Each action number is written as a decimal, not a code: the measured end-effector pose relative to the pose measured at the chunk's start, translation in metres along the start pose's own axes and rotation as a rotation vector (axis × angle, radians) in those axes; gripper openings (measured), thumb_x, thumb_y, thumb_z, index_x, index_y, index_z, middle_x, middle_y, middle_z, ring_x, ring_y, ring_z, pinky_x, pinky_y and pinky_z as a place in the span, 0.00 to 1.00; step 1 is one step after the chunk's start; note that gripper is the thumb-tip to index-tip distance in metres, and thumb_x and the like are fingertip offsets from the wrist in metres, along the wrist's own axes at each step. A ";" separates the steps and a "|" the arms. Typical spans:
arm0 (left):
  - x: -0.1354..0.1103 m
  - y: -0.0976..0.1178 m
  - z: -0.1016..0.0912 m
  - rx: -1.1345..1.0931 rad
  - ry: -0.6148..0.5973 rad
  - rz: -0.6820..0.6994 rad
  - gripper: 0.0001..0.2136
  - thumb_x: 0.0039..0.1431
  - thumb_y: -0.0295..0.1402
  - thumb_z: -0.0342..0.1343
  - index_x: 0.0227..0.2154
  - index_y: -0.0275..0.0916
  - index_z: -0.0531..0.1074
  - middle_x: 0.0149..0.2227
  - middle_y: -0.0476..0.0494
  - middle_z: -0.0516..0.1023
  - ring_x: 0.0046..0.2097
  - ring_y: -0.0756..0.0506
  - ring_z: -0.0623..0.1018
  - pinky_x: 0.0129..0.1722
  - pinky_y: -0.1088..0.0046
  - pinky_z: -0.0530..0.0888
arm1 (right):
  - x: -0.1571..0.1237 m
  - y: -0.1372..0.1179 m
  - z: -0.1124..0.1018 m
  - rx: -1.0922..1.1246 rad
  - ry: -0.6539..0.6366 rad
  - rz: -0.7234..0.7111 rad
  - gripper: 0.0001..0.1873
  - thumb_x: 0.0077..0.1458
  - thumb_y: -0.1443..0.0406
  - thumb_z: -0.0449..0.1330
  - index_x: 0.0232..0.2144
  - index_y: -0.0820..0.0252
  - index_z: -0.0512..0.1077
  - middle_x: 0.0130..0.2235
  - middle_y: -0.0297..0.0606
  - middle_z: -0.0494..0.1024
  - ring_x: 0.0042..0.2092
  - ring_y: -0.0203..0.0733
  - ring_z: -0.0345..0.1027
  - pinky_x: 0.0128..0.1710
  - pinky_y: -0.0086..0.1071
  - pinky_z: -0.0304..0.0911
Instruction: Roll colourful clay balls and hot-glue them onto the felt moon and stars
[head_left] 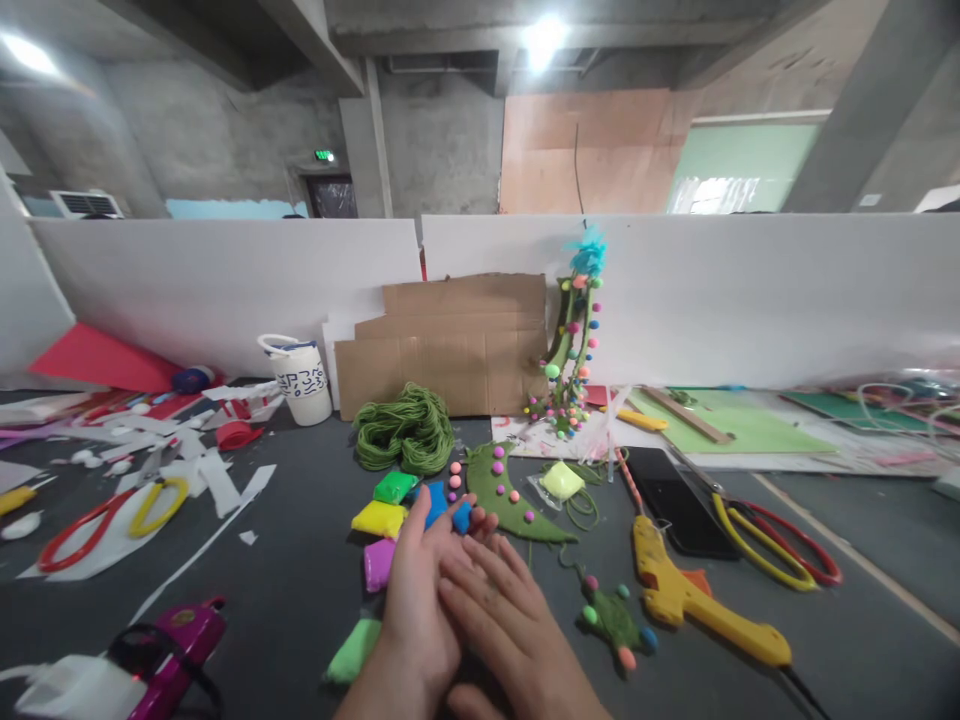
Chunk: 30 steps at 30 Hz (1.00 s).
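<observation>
My left hand (420, 590) and my right hand (506, 615) lie together low in the middle, the right palm laid flat across the left. The fingers of both are stretched out. Whatever may lie between the palms is hidden. Just past my fingertips are small packets of soft clay: blue (436, 500), yellow (379, 518), green (394, 487) and purple (377, 562). A light green one (352, 650) lies by my left wrist. A green felt crescent (510, 495) dotted with pom-poms lies beyond my right hand.
A yellow glue gun (690, 595), a black phone (675, 510) and red-yellow scissors (772, 540) lie to the right. A small felt piece (615, 620) is near my right hand. Green yarn (405, 430), cardboard (450, 350) and a white cup (300, 380) stand behind. A pink glue gun (172, 650) lies at left.
</observation>
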<state>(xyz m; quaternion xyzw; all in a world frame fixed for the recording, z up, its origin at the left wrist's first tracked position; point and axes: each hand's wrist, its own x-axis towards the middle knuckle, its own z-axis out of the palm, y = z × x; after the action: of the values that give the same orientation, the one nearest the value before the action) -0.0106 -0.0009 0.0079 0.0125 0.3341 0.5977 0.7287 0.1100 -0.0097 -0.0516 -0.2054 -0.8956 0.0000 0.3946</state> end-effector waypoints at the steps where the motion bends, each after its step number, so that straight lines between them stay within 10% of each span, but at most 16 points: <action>1: 0.001 0.000 0.000 0.006 0.028 -0.009 0.17 0.60 0.46 0.46 0.37 0.35 0.69 0.29 0.42 0.75 0.35 0.42 0.79 0.37 0.62 0.75 | 0.001 0.000 0.001 -0.014 -0.005 0.003 0.31 0.63 0.50 0.45 0.59 0.66 0.58 0.61 0.43 0.64 0.65 0.47 0.45 0.65 0.41 0.33; 9: 0.001 0.006 -0.003 0.045 -0.020 0.031 0.19 0.62 0.45 0.42 0.33 0.34 0.69 0.28 0.40 0.76 0.30 0.44 0.78 0.31 0.66 0.76 | 0.004 -0.003 0.008 0.002 0.141 -0.063 0.20 0.68 0.61 0.43 0.56 0.61 0.62 0.54 0.37 0.73 0.63 0.38 0.52 0.65 0.36 0.37; 14: 0.002 0.005 -0.001 0.043 0.029 -0.047 0.17 0.61 0.44 0.44 0.35 0.35 0.70 0.28 0.40 0.76 0.31 0.43 0.78 0.34 0.63 0.76 | 0.005 -0.005 0.004 0.075 0.154 0.100 0.27 0.64 0.50 0.44 0.56 0.63 0.63 0.55 0.42 0.73 0.61 0.46 0.56 0.64 0.42 0.41; 18: 0.003 0.002 0.000 0.008 -0.034 -0.058 0.19 0.62 0.46 0.42 0.33 0.36 0.69 0.30 0.40 0.75 0.34 0.43 0.78 0.38 0.61 0.75 | 0.007 -0.005 -0.005 0.180 0.182 0.083 0.13 0.59 0.66 0.55 0.47 0.58 0.67 0.45 0.39 0.79 0.52 0.44 0.66 0.58 0.38 0.54; 26: -0.001 -0.009 0.001 0.115 0.037 -0.095 0.13 0.62 0.37 0.47 0.36 0.32 0.71 0.29 0.43 0.74 0.32 0.45 0.77 0.33 0.67 0.76 | 0.014 -0.004 -0.010 0.388 0.173 0.413 0.09 0.54 0.70 0.56 0.37 0.57 0.73 0.34 0.38 0.76 0.39 0.43 0.68 0.43 0.37 0.64; 30: 0.010 0.023 -0.006 0.079 0.067 0.233 0.10 0.62 0.25 0.45 0.33 0.32 0.72 0.30 0.41 0.74 0.32 0.49 0.76 0.32 0.74 0.76 | 0.019 0.014 -0.032 0.427 0.221 0.707 0.07 0.56 0.64 0.55 0.31 0.58 0.73 0.33 0.37 0.76 0.37 0.42 0.69 0.39 0.33 0.64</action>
<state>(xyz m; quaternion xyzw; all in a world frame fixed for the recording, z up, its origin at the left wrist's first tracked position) -0.0329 0.0120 0.0086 0.0601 0.3778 0.6649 0.6415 0.1260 0.0055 -0.0187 -0.4122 -0.7023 0.2986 0.4978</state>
